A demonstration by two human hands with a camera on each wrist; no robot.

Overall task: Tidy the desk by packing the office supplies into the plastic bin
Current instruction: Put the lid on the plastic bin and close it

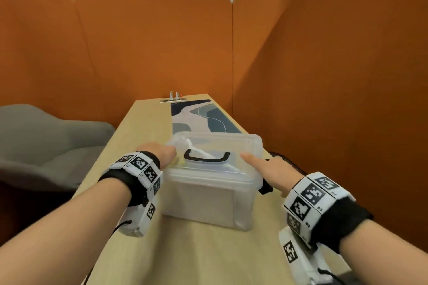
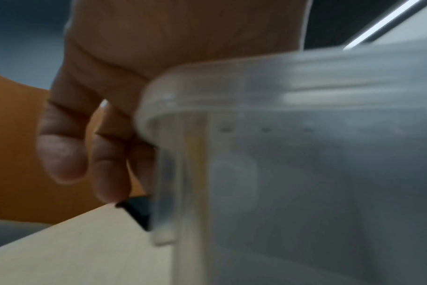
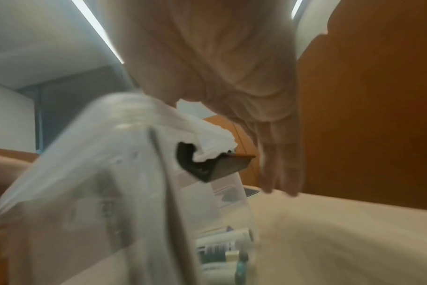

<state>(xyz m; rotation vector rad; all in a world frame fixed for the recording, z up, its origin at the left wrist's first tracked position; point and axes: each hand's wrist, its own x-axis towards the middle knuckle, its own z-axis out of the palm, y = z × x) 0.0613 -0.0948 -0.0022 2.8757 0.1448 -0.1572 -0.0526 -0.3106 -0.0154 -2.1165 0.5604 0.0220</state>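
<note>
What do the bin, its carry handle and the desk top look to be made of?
Bin: frosted translucent plastic; contents show through dimly. Carry handle: black, smooth, probably plastic. Desk top: pale wood-look surface with a matte finish; laminate or veneer, cannot tell which.

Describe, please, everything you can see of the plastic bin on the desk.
The plastic bin is a translucent, frosted box with rounded corners, standing upright on the wooden desk. Its clear lid is on, with a black carry handle lying flat on top. A black side latch sticks out on the right, apparently unfastened. The left hand curls over the lid's left edge; the right hand lies by the right edge with its fingers straight. Blurred supplies show through the wall.
</note>
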